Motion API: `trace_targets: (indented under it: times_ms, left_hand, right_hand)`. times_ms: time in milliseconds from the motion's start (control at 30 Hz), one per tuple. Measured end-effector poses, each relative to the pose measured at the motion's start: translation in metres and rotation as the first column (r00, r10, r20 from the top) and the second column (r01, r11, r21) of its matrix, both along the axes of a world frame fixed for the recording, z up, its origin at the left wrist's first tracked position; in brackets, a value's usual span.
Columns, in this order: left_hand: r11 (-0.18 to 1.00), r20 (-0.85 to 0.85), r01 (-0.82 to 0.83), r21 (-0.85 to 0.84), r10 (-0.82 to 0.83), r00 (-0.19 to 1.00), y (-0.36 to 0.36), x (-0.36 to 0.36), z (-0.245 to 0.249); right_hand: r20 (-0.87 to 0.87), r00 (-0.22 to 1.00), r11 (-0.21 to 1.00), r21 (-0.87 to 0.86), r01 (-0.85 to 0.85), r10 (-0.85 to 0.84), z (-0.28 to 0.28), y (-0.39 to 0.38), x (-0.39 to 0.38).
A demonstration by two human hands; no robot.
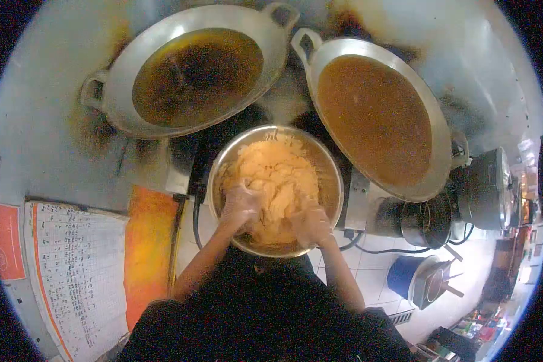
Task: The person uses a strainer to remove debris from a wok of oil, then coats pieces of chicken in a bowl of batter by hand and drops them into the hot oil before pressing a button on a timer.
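Wrist-deep in chips (274, 163) with left hand (240, 206) and right hand (311, 223), grip hidden; steel bowl (336, 181) heaped, nothing frying in left wok (133, 57) or right wok (330, 51) yet.

Sooty steel cooktop (39, 136), dark-oil wok (119, 81) left, amber-oil wok (344, 49) right, steel bowl (327, 176) in front

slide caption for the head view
Left hand and right hand in pale chips in steel bowl, near dark wok and fuller wok.
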State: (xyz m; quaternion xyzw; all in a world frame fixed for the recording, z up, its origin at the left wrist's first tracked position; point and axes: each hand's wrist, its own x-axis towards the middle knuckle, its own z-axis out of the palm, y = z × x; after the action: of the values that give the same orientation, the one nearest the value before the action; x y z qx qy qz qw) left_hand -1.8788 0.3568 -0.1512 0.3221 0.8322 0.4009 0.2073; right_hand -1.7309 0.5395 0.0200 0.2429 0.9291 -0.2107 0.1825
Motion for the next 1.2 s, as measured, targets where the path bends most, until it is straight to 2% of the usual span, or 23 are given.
trace_targets:
  times_ms: [33,67,133,200,233,300,400,500,533,567,633,667,733,767,800,833,867,900,933,1067,1100,1133,1200]
  left_hand:
    - [0.987,0.170,-0.046,0.153,0.019,0.985,-0.002,0.005,-0.043]
    - [0.980,0.279,-0.090,0.179,0.038,0.960,-0.005,0.012,-0.049]
    - [0.979,0.415,-0.165,0.115,0.104,0.904,-0.004,0.023,-0.031]
    - [0.989,0.238,-0.131,0.068,0.111,0.965,0.007,0.032,0.029]
    - [0.994,0.026,-0.070,0.089,0.068,0.997,0.012,0.036,0.064]
    - [0.994,-0.093,-0.088,0.069,0.094,0.991,0.024,0.031,0.083]
    - [0.981,0.131,-0.195,0.019,0.191,0.973,0.029,0.013,0.067]
    - [0.982,0.191,-0.166,0.088,0.147,0.971,0.020,0.002,0.052]
    - [0.973,0.186,-0.208,0.096,0.188,0.964,0.024,0.005,0.071]
    - [0.982,0.165,-0.179,0.053,0.169,0.972,0.025,0.003,0.076]
    - [0.994,0.122,-0.051,-0.093,0.062,0.991,0.025,-0.001,0.077]
    - [0.980,0.108,0.046,-0.196,-0.025,0.994,0.023,-0.002,0.071]
    - [0.888,0.106,0.224,-0.402,-0.198,0.974,0.015,0.000,0.058]
    - [0.874,0.105,0.224,-0.431,-0.198,0.974,0.012,0.002,0.056]
    - [0.860,0.104,0.224,-0.459,-0.199,0.974,0.008,0.004,0.054]
    - [0.897,0.092,0.143,-0.417,-0.115,0.989,0.006,0.007,0.054]
    - [0.954,0.023,0.051,-0.296,-0.046,0.999,-0.001,0.014,0.036]
    - [0.986,-0.042,-0.027,-0.164,0.020,0.999,-0.007,0.022,0.019]
    - [0.995,-0.162,-0.082,0.062,0.091,0.982,-0.014,0.027,-0.039]
    - [0.938,-0.003,-0.324,-0.123,0.326,0.945,0.011,0.011,0.008]
    - [0.910,-0.070,-0.411,-0.048,0.408,0.910,0.015,0.015,0.022]
    - [0.873,-0.132,-0.488,0.032,0.487,0.863,0.019,0.020,0.037]
    - [0.904,0.039,-0.396,0.163,0.396,0.918,0.014,0.019,0.094]
  right_hand:
    - [-0.046,0.992,0.977,0.182,-0.111,0.121,-0.016,0.000,0.002]
    - [-0.064,0.968,0.911,0.357,-0.206,0.243,-0.047,-0.001,0.006]
    - [-0.098,0.948,0.846,0.486,-0.219,0.302,-0.052,-0.010,0.006]
    - [-0.160,0.965,0.908,0.400,-0.127,0.206,-0.028,-0.023,-0.003]
    - [-0.186,0.968,0.931,0.352,-0.095,0.169,-0.025,-0.026,-0.004]
    - [-0.223,0.963,0.966,0.240,-0.094,0.149,-0.042,-0.027,0.002]
    - [-0.290,0.950,0.992,0.088,-0.092,0.114,-0.038,-0.012,0.013]
    - [-0.440,0.895,0.983,-0.184,-0.008,-0.075,-0.031,0.011,0.026]
    - [-0.481,0.868,0.966,-0.259,-0.013,-0.118,-0.035,0.016,0.032]
    - [-0.532,0.841,0.957,-0.282,-0.065,-0.100,-0.062,0.021,0.033]
    - [-0.513,0.825,0.888,-0.458,-0.030,-0.237,-0.109,0.023,0.031]
    - [-0.418,0.828,0.798,-0.600,0.058,-0.374,-0.130,0.022,0.032]
    - [-0.419,0.671,0.739,-0.605,0.296,-0.612,-0.137,0.006,0.030]
    - [-0.544,0.504,0.742,-0.489,0.459,-0.671,-0.122,-0.014,0.024]
    - [-0.547,0.511,0.746,-0.420,0.517,-0.663,-0.128,-0.015,0.026]
    - [-0.546,0.519,0.742,-0.349,0.572,-0.658,-0.133,-0.015,0.029]
    - [-0.393,0.689,0.793,-0.326,0.515,-0.609,-0.161,0.004,0.044]
    - [-0.336,0.735,0.804,-0.330,0.494,-0.589,-0.168,0.007,0.041]
    - [-0.278,0.777,0.815,-0.335,0.472,-0.564,-0.174,0.011,0.037]
    - [-0.460,0.538,0.707,-0.441,0.553,-0.707,-0.097,-0.019,0.012]
    - [-0.490,0.466,0.673,-0.471,0.570,-0.737,-0.082,-0.024,0.012]
    - [-0.671,0.495,0.812,-0.297,0.502,-0.552,-0.072,-0.023,0.014]
    - [-0.463,0.215,0.510,-0.798,0.321,-0.860,-0.032,-0.024,0.008]
